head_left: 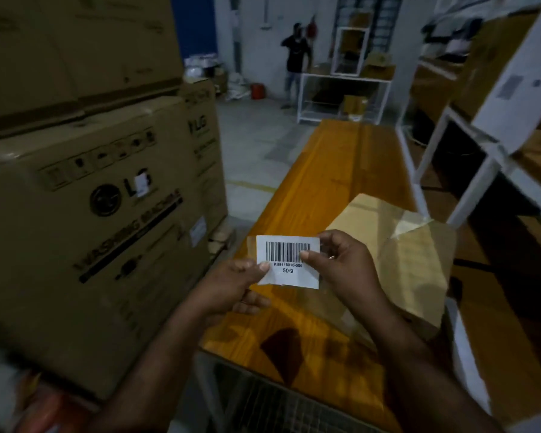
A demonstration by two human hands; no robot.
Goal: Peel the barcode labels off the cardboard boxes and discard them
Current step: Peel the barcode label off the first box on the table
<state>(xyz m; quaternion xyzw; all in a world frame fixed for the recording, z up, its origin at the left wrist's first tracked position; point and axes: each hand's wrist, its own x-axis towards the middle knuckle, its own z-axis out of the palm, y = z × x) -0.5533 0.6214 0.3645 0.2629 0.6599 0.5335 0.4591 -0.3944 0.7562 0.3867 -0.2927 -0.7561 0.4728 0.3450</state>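
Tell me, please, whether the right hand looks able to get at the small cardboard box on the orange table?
Probably yes: the cardboard box lies on the table beyond the right hand, with nothing between them. But it and the left hand pinch the barcode label, so it must let go first.

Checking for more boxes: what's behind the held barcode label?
The orange table, with a small cardboard box behind the right hand. The barcode label hides the tabletop directly behind it.
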